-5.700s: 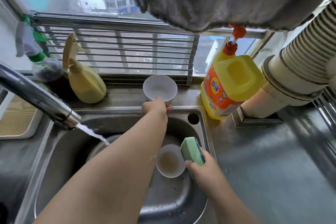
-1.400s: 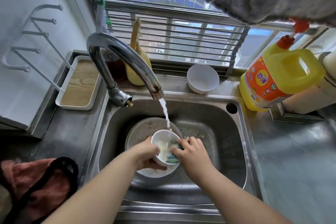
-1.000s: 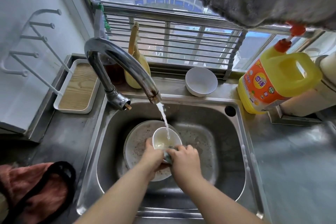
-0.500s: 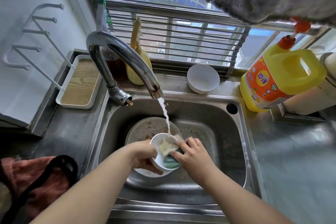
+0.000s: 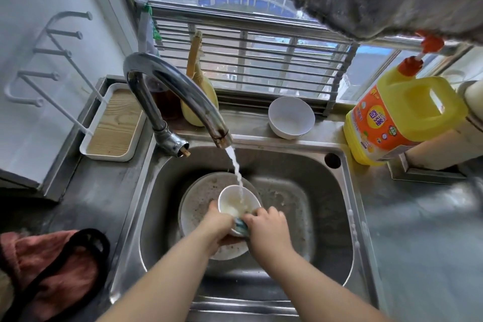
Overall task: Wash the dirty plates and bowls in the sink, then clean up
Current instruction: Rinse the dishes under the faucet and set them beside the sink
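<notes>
Over the steel sink (image 5: 337, 217), the left hand (image 5: 218, 225) grips a small white bowl (image 5: 236, 202) under running tap water (above a dirty plate (image 5: 198, 204)); the right hand (image 5: 269, 227) pinches a green sponge (image 5: 241, 226) against its rim. Wet, the bowl could slip and chip the plate.

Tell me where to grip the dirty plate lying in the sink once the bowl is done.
Take the plate by its left rim, coming from the left. It lies flat on the sink floor, and that edge is bare, while the hands and bowl cover its near right part.
</notes>
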Demonstrator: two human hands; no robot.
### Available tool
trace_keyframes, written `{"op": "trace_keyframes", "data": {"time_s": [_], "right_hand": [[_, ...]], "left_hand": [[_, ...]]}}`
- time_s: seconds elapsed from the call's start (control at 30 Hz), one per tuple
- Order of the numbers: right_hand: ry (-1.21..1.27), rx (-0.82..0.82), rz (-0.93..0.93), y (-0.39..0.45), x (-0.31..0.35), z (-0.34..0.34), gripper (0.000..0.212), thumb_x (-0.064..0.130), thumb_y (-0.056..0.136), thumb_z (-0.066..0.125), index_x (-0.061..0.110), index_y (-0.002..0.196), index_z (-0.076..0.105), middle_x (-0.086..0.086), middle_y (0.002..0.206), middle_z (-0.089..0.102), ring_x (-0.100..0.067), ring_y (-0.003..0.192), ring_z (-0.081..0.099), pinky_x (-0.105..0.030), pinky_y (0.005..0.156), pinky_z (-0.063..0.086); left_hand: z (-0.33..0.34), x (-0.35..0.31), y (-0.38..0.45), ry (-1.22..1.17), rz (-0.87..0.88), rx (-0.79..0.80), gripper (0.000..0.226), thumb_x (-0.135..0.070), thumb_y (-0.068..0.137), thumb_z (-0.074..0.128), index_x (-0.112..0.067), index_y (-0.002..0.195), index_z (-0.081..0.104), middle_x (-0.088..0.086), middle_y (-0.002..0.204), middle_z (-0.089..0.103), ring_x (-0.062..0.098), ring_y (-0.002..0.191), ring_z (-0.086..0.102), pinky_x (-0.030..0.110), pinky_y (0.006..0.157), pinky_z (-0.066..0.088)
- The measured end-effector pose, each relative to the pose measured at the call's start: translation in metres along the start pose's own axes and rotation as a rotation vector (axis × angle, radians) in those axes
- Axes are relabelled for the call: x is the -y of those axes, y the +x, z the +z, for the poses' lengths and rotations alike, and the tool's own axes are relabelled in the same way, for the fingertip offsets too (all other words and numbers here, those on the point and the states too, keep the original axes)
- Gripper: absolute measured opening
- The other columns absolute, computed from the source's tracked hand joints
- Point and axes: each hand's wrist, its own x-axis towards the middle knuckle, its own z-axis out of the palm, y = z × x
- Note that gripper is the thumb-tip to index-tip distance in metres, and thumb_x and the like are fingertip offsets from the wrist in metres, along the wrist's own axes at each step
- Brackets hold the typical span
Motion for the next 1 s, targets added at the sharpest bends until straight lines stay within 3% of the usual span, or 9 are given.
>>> {"op": "trace_keyframes", "data": {"time_s": [0.13,0.3,0.43,0.5,0.63,0.77,0.83,0.93,1.0], "right_hand": [[-0.093,-0.076,-0.285,-0.009,-0.03,0.003,0.04,0.028,0.048,0.078,0.036,0.087,0.071,0.007,0.079,0.064,-0.02,0.064,0.056,-0.028,0.056,0.042],[0.05,0.054,0.007,0.002,0.004,-0.002,0.037,0.029,0.029,0.085,0.035,0.062,0.069,0.005,0.052,0.054,-0.018,0.044,0.048,-0.024,0.044,0.035],[-0.094,-0.115,-0.27,-0.01,-0.027,-0.001,0.03,0.021,0.06,0.063,0.032,0.085,0.073,0.004,0.076,0.064,-0.021,0.06,0.056,-0.027,0.057,0.045],[-0.14,-0.073,-0.223,-0.004,-0.029,-0.007,0.025,0.02,0.053,0.07,0.029,0.076,0.071,0.002,0.07,0.061,-0.022,0.059,0.055,-0.028,0.06,0.047],[0.025,0.157,-0.035,0.0,-0.002,0.001,0.039,0.036,0.028,0.087,0.032,0.063,0.07,0.005,0.054,0.057,-0.019,0.046,0.05,-0.022,0.046,0.038],[-0.158,0.016,-0.27,-0.006,-0.031,-0.01,0.037,0.025,0.051,0.072,0.028,0.088,0.072,-0.001,0.081,0.065,-0.023,0.063,0.056,-0.031,0.059,0.044],[-0.168,0.047,-0.132,-0.001,-0.022,-0.022,0.032,0.021,0.051,0.076,0.026,0.083,0.071,-0.002,0.081,0.063,-0.025,0.068,0.056,-0.033,0.064,0.045],[0.025,0.224,0.047,0.006,-0.004,-0.027,0.039,0.019,0.086,0.058,0.029,0.124,0.06,-0.005,0.12,0.055,-0.031,0.106,0.047,-0.037,0.088,0.035],[0.091,0.303,0.014,0.001,-0.011,-0.03,0.05,0.017,0.092,0.047,0.036,0.138,0.046,0.0,0.135,0.046,-0.029,0.114,0.042,-0.036,0.093,0.031]], "left_hand": [[-0.029,-0.005,0.002,0.193,-0.112,0.173,0.046,0.015,0.085,0.03,-0.003,0.122,0.051,0.027,0.112,0.063,0.041,0.093,0.067,0.052,0.075,0.057],[0.002,0.009,0.005,-0.117,0.04,-0.045,0.052,0.015,0.08,0.048,-0.012,0.124,0.047,0.023,0.103,0.064,0.037,0.084,0.067,0.05,0.068,0.059],[-0.021,0.0,0.004,0.122,-0.08,0.117,0.044,0.017,0.084,0.03,-0.005,0.109,0.058,0.026,0.103,0.066,0.041,0.095,0.067,0.054,0.079,0.056],[-0.022,-0.003,0.003,0.084,-0.071,0.139,0.047,0.017,0.083,0.029,-0.006,0.114,0.055,0.027,0.108,0.064,0.042,0.096,0.066,0.054,0.078,0.056],[0.005,0.009,0.009,-0.095,0.05,-0.022,0.053,0.01,0.08,0.052,-0.016,0.125,0.047,0.023,0.107,0.063,0.04,0.088,0.067,0.049,0.063,0.059],[-0.016,0.004,0.009,0.11,-0.049,0.177,0.051,0.015,0.083,0.031,-0.007,0.121,0.057,0.024,0.109,0.067,0.037,0.093,0.069,0.051,0.074,0.058],[-0.016,0.001,0.009,0.086,-0.038,0.164,0.057,0.016,0.082,0.03,-0.01,0.128,0.05,0.025,0.113,0.064,0.038,0.091,0.069,0.051,0.073,0.058],[-0.004,0.002,0.008,0.012,-0.014,0.047,0.056,0.012,0.084,0.035,-0.019,0.131,0.042,0.023,0.109,0.062,0.04,0.085,0.07,0.054,0.073,0.058],[-0.004,0.005,0.007,0.046,0.034,0.037,0.052,0.009,0.086,0.035,-0.021,0.127,0.045,0.02,0.109,0.062,0.038,0.088,0.069,0.053,0.073,0.058]]}}
